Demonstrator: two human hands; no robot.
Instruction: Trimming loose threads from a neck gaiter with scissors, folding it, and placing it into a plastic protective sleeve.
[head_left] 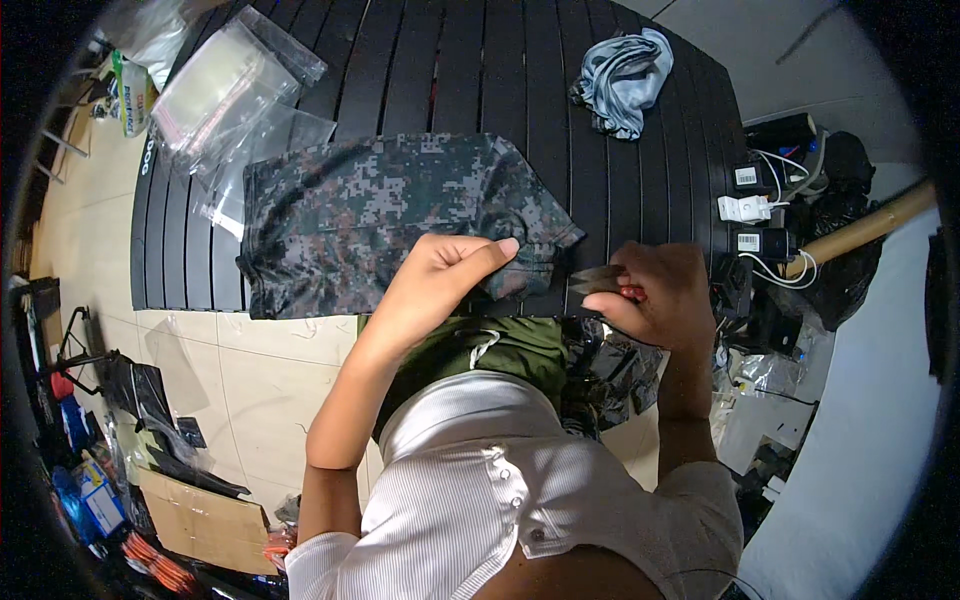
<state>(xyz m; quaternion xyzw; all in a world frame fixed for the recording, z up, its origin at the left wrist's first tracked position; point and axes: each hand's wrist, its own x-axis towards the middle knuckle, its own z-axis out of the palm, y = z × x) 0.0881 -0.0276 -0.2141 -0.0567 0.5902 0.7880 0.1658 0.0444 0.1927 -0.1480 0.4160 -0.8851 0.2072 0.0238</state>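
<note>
A camouflage-patterned garment (pixel 370 215) lies spread flat on a black slatted table (pixel 450 70). My left hand (pixel 440 280) pinches the garment's near right corner, thumb on top of the fabric. My right hand (pixel 655 295) is closed on a small tool with a red handle at the table's near edge. It holds a thin dark strip (pixel 592 278) that points toward the garment's corner. What the strip is cannot be told.
Clear plastic bags (pixel 235 85) lie at the table's far left. A crumpled grey-blue cloth (pixel 625 80) sits at the far right. Chargers and cables (pixel 755 205) crowd the right side. A cardboard box (pixel 205 515) and clutter are on the tiled floor at left.
</note>
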